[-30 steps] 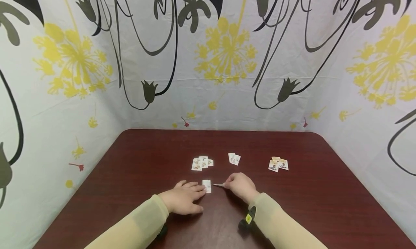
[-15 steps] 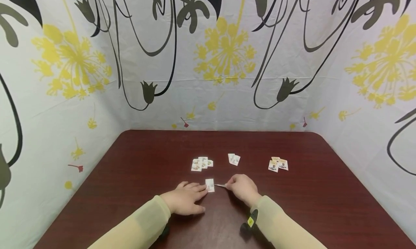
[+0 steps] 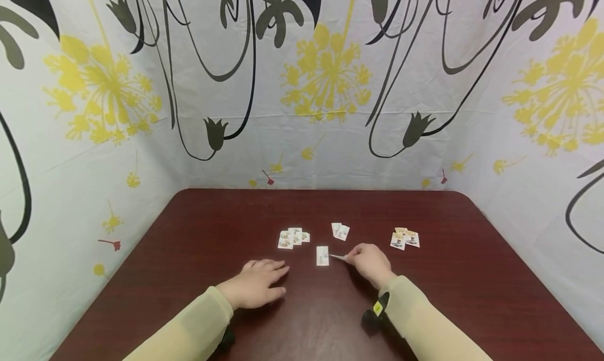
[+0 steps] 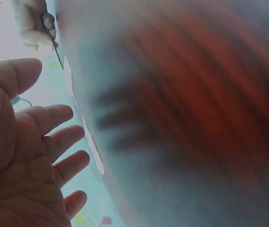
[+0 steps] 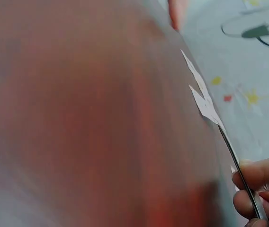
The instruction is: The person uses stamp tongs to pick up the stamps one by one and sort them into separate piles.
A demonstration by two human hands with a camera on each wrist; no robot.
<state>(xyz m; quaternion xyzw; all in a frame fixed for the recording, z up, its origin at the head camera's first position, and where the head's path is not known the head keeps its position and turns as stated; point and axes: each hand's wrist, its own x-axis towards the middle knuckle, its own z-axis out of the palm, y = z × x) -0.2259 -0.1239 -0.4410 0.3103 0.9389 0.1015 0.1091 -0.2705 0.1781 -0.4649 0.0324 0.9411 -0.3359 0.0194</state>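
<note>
My right hand (image 3: 370, 264) pinches a slim pair of metal tweezers (image 5: 238, 165) between thumb and fingers. Their tips meet the right edge of a small white card (image 3: 322, 256) with faint print, in front of the card groups. In the right wrist view, a pale card (image 5: 204, 108) shows at the tweezer tips. To the left of that card, my left hand (image 3: 255, 283) is spread low over the table, fingers extended and apart from the card. The left wrist view shows its palm (image 4: 25, 161) and spread fingers, holding nothing.
Behind the card, a cluster of several cards (image 3: 285, 240) lies at left, a smaller group (image 3: 342, 232) at centre, and another group (image 3: 398, 240) with orange print at right. All rest on the dark red table (image 3: 212, 219). Patterned cloth (image 3: 330, 167) hangs around it.
The card and tweezers have moved right and away from me with my right hand. My left hand, earlier with fingertips on the card's left edge, has drawn back left.
</note>
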